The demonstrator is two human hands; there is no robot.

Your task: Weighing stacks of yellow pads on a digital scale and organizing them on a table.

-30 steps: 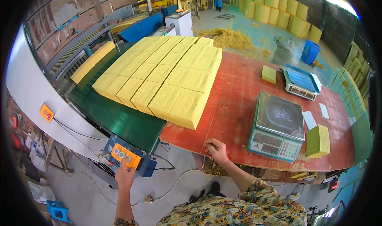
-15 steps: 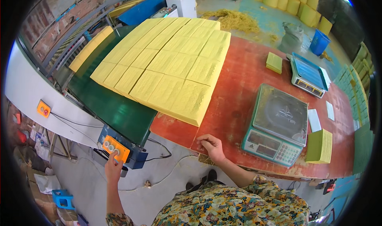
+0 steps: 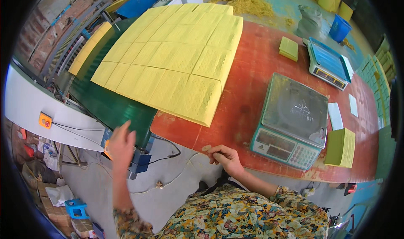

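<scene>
Yellow stacks (image 3: 162, 62): oblong blocks with rough, ridged tops, lay packed together across the smooth green belt (image 3: 132, 117) and scuffed red table (image 3: 242, 98); left hand (image 3: 122, 145): blurred, fingers loosely spread, hung before the orange box (image 3: 107, 149) (contact could not be told); right hand (image 3: 227, 158): fingers curled together at the table's near edge, whether pinching anything unclear; teal scale (image 3: 290, 123): flat plate (image 3: 290, 96), stood right of that hand, bearing a pale emblem (image 3: 302, 107), lettering and a keypad (image 3: 305, 157)
</scene>
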